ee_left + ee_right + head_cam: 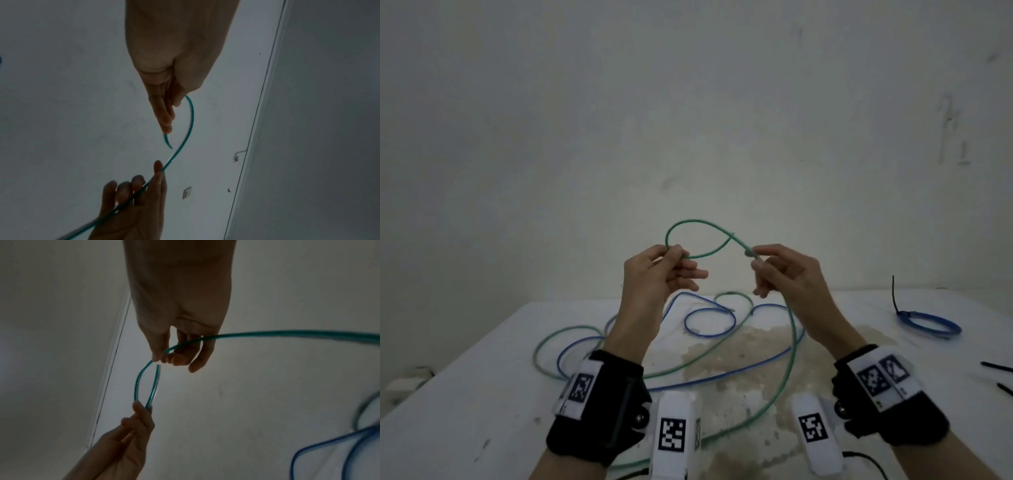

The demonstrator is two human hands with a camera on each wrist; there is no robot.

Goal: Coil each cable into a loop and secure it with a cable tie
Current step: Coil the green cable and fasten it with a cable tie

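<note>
Both hands raised above the table point(482, 394), most likely to keep the first turn of the green cable point(698, 224) free of the tangle below. Left hand point(657, 274) pinching the cable between thumb and forefinger near its free end, where the small loop closes, other fingers loosely extended; probably serving as the fixed point of the coil. Right hand point(784, 274) pinching the same cable a little further along, remaining fingers half curled, the long part running down past the palm to the table; seemingly placed so to feed the next length toward the left. Rest of the green cable lying loose on the table, crossed with an uncoiled blue cable point(709, 322). At the far right, a blue coil point(928, 323) already bound with a black tie point(893, 294). Near the right edge, spare black ties point(996, 366), well apart from the hands, kept ready for later, it seems.
</note>
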